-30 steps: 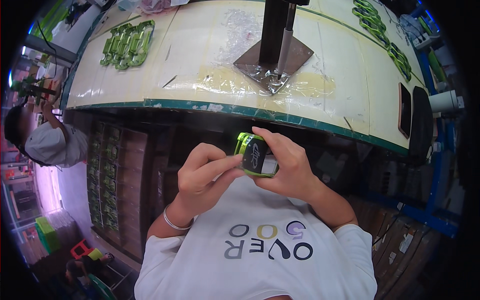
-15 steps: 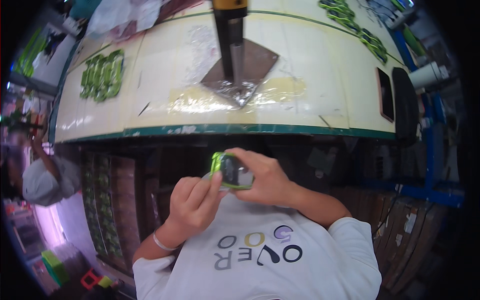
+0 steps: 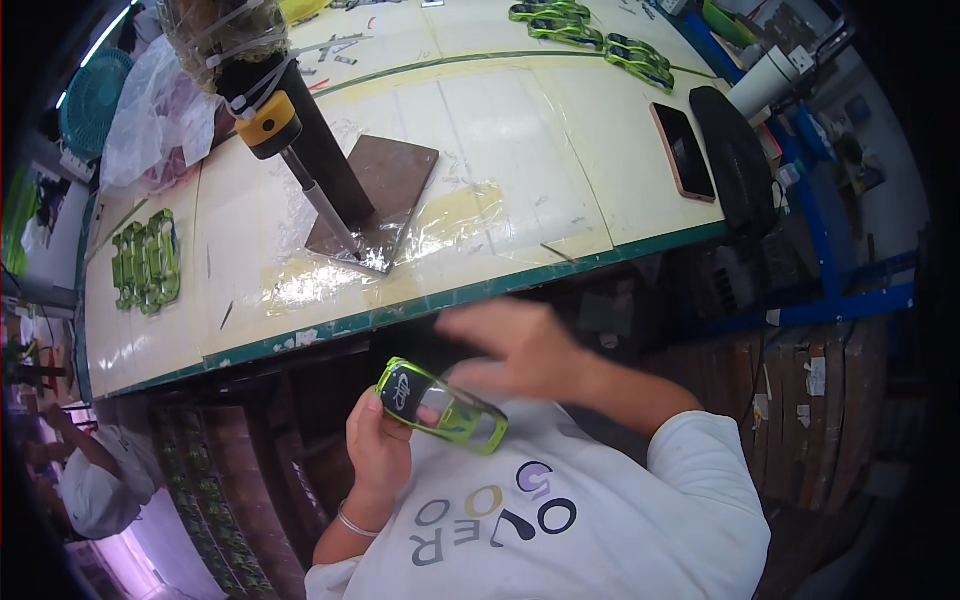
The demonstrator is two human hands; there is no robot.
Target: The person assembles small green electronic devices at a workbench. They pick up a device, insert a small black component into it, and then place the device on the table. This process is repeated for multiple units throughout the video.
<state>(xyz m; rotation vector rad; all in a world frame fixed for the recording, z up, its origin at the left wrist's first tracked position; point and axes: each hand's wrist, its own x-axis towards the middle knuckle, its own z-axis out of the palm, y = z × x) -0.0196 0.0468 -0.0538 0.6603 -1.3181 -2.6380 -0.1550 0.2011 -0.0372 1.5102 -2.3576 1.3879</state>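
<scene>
My left hand (image 3: 378,450) grips one end of a bright green plastic toy car shell (image 3: 462,425), thumb on its edge. The shell has a black panel with a pale graphic at that end and see-through window areas behind it. It is tilted in front of my chest. My right hand (image 3: 515,350), blurred by motion, is just above and to the right of the shell. Its thumb and fingers are spread, with nothing visible between them. Whether the thumb touches the shell I cannot tell.
The worktable (image 3: 530,200) carries a stand-mounted screwdriver (image 3: 310,190) over a brown plate (image 3: 395,170). Several green shells (image 3: 147,262) lie at left, more green shells (image 3: 640,62) at far right. A phone (image 3: 683,150) rests beside a black case (image 3: 735,165). Another person (image 3: 105,480) is at left.
My right hand has come off the shell and moved up. The shell is lower and turned, now held by my left hand alone. The view has swung, shifting the table.
</scene>
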